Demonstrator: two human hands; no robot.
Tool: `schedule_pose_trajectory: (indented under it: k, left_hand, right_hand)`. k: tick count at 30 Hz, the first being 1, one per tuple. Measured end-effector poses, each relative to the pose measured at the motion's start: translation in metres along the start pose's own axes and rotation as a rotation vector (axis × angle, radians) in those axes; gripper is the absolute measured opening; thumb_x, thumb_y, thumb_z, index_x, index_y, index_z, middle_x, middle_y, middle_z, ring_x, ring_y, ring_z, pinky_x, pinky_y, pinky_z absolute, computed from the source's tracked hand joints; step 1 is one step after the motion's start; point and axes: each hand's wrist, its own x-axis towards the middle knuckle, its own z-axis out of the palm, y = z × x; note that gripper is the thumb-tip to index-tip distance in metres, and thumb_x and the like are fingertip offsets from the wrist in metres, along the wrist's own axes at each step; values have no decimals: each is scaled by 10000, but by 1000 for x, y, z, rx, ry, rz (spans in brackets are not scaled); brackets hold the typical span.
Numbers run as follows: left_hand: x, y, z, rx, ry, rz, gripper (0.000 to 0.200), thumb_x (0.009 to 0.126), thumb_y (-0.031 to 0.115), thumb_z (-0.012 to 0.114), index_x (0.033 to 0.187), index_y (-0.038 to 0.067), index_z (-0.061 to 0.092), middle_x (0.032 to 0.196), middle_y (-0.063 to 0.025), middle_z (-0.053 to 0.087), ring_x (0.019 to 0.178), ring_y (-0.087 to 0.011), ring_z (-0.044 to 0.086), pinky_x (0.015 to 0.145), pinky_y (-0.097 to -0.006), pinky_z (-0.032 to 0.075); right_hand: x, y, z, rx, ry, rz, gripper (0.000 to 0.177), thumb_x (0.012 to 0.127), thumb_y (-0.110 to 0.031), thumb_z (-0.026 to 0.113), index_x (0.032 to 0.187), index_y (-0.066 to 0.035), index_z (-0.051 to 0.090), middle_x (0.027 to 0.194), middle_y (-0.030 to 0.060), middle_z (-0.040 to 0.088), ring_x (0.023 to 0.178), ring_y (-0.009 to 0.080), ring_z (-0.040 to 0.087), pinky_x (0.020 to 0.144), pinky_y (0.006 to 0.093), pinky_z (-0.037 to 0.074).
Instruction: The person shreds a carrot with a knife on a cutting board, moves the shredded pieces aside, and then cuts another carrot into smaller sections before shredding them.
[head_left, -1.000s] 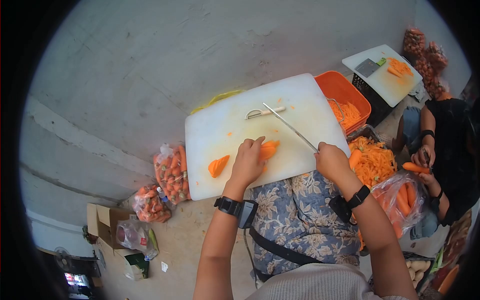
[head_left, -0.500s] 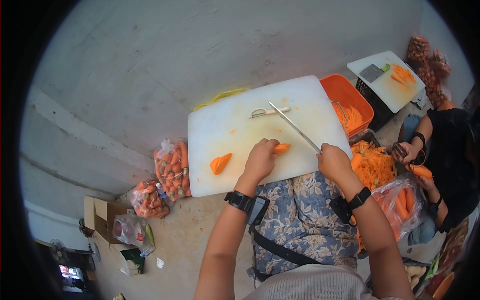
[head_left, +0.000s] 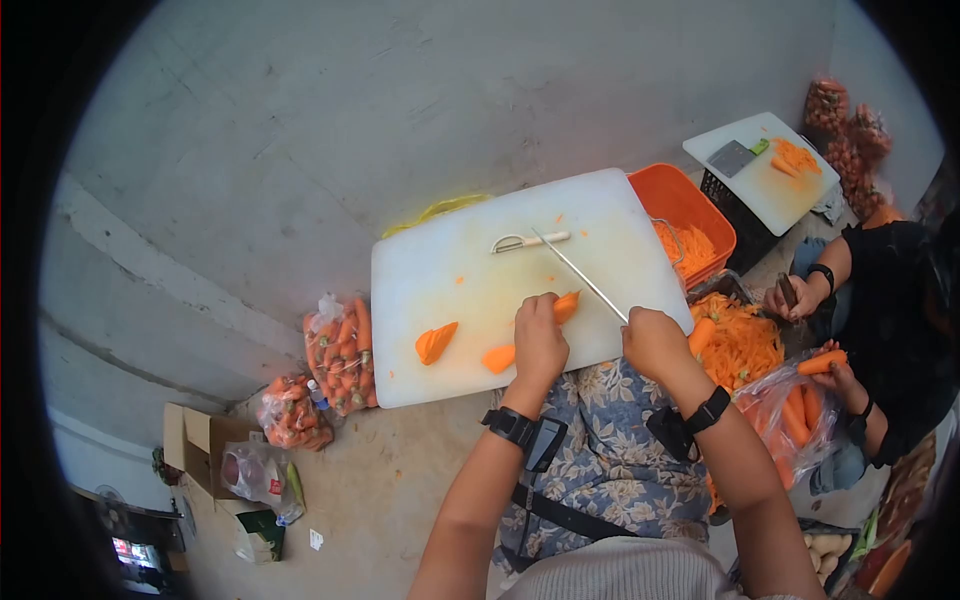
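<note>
A large white cutting board (head_left: 430,280) lies in front of me. My left hand (head_left: 541,342) is closed on a carrot piece (head_left: 567,306) near the board's front right; its tip shows past my fingers. Just left of that hand lies a cut carrot piece (head_left: 498,358), and further left another carrot chunk (head_left: 436,343). My right hand (head_left: 655,340) grips a knife (head_left: 588,282) at the board's right edge. The blade is seen edge-on, slanting toward the far side, its tip overlapping the handle of a peeler (head_left: 530,242).
An orange bin (head_left: 690,200) and a heap of carrot shreds (head_left: 745,340) stand to the right. There a co-worker (head_left: 885,320) holds a carrot (head_left: 822,362) by a second board (head_left: 775,200) with a cleaver (head_left: 731,158). Bagged carrots (head_left: 340,350) sit left.
My left hand has shifted right and nearer the knife. A carrot piece now lies free to its left. The knife stays in my right hand; the co-worker's hands have moved apart.
</note>
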Motion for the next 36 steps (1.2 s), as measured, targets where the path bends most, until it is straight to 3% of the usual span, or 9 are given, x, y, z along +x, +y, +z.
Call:
schedule_pose_trajectory:
  k: [11,14,19,23,26,33,36]
  left_hand:
    - [-4,2,9,61,48,28,384,724,-82,585,1094,21,567,1003,-188,545,954,-389,509,837,-455,430]
    - [9,-2,-1,121,-70,16,372,732,-80,571,1092,11,566,1011,-200,559,956,-401,531,825,-456,444]
    - [35,-7,-35,-40,-483,-37,336,763,-43,580,1089,32,608,1052,-227,579,997,-407,563,871,-436,470]
    - [41,-23,-33,204,-394,57,388,796,12,570,1179,48,617,1086,-205,586,1023,-383,564,913,-410,468]
    - [41,-24,-33,109,-364,28,424,810,26,563,1233,37,593,1141,-181,584,1073,-366,554,933,-414,461]
    - [37,-20,-38,70,-346,53,500,763,69,654,1257,49,580,1159,-153,595,1119,-351,543,944,-409,463]
    - [48,-16,-41,173,-445,111,470,726,56,671,1193,71,621,1117,-144,606,1082,-351,557,927,-402,475]
  right_hand:
    - [-6,-4,-1,44,-74,-25,244,860,-166,566,805,60,636,827,274,646,818,425,640,753,485,506]
    - [-2,9,-5,118,-82,0,266,863,-188,575,814,66,637,827,275,644,821,433,633,764,493,497]
    - [1,29,-10,92,18,6,281,860,-205,592,826,70,639,834,280,643,833,440,627,770,492,495]
    - [5,41,-6,130,25,26,286,856,-203,594,845,78,644,846,291,642,841,438,630,777,489,497]
    - [8,40,-12,174,-51,122,290,851,-199,591,867,86,646,854,302,640,847,436,633,783,487,500]
    - [8,46,-5,228,-57,124,292,840,-199,594,870,88,638,864,301,640,851,432,636,777,480,504]
    - [6,45,-6,198,-38,93,292,841,-201,594,871,87,635,860,297,640,853,432,635,776,479,505]
